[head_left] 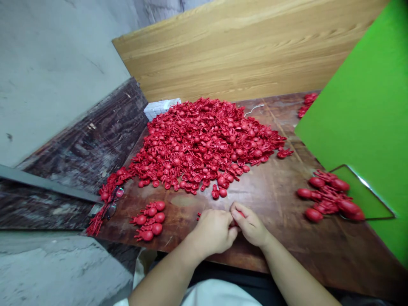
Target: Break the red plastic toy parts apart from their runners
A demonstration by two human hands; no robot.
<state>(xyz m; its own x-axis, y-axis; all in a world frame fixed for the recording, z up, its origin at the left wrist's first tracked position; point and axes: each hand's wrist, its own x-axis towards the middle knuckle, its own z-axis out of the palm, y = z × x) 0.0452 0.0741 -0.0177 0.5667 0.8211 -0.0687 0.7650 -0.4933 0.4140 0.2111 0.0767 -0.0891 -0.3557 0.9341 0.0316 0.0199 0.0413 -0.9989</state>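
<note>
hands close together, left hand (213, 233) and right hand (249, 224) pinching red plastic part (234, 224), forearms (162, 276) angled inward

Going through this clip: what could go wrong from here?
The red plastic part pinched between the left hand and right hand could slip and drop off the nearby edge of the wooden table. The eyeglasses, lying against stray red parts, might get scratched or pushed off the table.
</note>
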